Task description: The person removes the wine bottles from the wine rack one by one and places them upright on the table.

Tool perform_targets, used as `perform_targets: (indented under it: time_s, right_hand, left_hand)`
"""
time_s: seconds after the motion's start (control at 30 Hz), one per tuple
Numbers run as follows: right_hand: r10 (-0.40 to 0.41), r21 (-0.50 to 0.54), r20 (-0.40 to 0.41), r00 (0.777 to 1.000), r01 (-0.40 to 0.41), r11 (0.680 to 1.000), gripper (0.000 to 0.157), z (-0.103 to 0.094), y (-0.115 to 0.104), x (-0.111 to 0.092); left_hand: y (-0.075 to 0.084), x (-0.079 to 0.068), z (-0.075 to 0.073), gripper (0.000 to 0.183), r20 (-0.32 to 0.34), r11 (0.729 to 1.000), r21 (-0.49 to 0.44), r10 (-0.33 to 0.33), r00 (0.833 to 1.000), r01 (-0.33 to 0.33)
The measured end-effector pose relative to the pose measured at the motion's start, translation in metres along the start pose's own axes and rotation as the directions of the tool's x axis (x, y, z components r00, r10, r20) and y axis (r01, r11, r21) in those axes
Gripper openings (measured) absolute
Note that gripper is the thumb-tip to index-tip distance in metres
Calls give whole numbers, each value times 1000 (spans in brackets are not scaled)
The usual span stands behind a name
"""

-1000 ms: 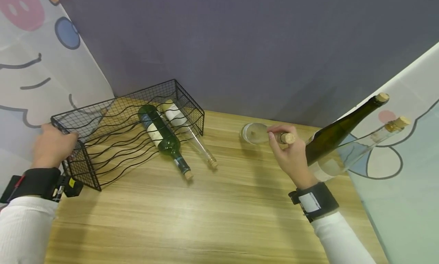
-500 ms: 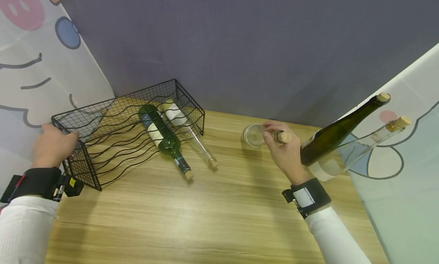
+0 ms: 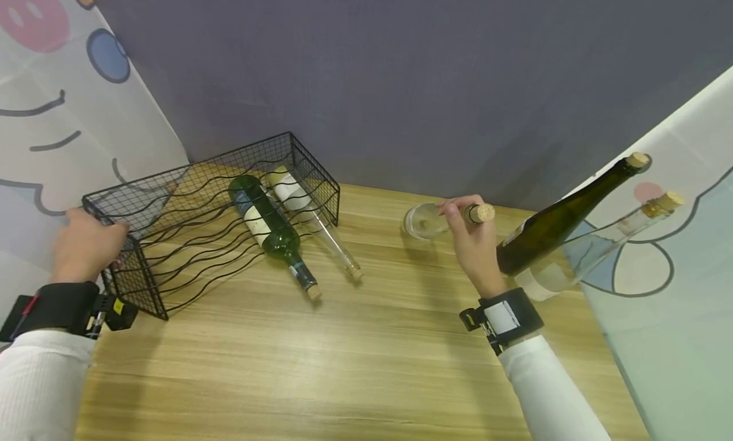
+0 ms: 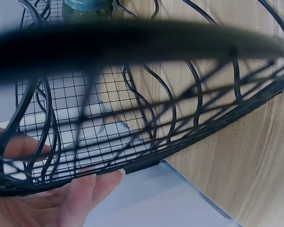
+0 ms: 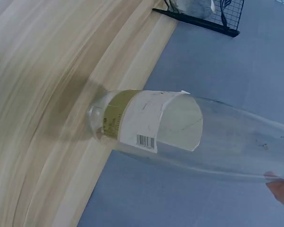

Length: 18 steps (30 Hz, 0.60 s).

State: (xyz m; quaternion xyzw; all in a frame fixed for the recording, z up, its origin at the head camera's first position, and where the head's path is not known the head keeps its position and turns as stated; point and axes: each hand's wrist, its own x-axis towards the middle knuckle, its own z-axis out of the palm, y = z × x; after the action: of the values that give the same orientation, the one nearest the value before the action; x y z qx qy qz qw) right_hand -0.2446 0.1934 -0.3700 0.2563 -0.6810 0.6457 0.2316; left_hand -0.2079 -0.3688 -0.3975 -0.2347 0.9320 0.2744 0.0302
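Observation:
My left hand (image 3: 88, 244) grips the left end of a black wire wine rack (image 3: 146, 282). In the left wrist view, its fingers (image 4: 80, 194) bend around the wires. My right hand (image 3: 475, 250) holds a clear, corked glass bottle (image 3: 424, 221) by the neck. The right wrist view shows that bottle's white and gold label (image 5: 142, 118); its base is at or close to the tabletop, contact unclear. Lying in the rack are a dark green wine bottle (image 3: 265, 221) and a slim clear bottle (image 3: 326, 237), corks toward the front.
Right of my right hand stand a tall green corked bottle (image 3: 564, 218) and another clear corked bottle (image 3: 601, 250), close together. A grey wall (image 3: 412, 84) rises behind the wooden table (image 3: 321, 371). Cartoon-printed sheets (image 3: 676, 339) hang at both sides.
My right hand and forearm have shifted a little left, and the held bottle's corked end has tipped slightly backward. The left hand, rack and lying bottles stay in place.

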Motion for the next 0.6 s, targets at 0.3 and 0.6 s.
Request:
perform_targets:
  time_s: [0.3, 0.6]
  right_hand:
    - [36, 1, -183, 983, -36, 999, 17, 7, -4, 13]
    - [36, 56, -306, 951, -20, 998, 26, 12, -8, 19]
  left_hand:
    - [0, -2, -2, 83, -2, 1000, 14, 5, 1000, -5]
    - [0, -3, -2, 83, 2, 1000, 8, 15, 1000, -15]
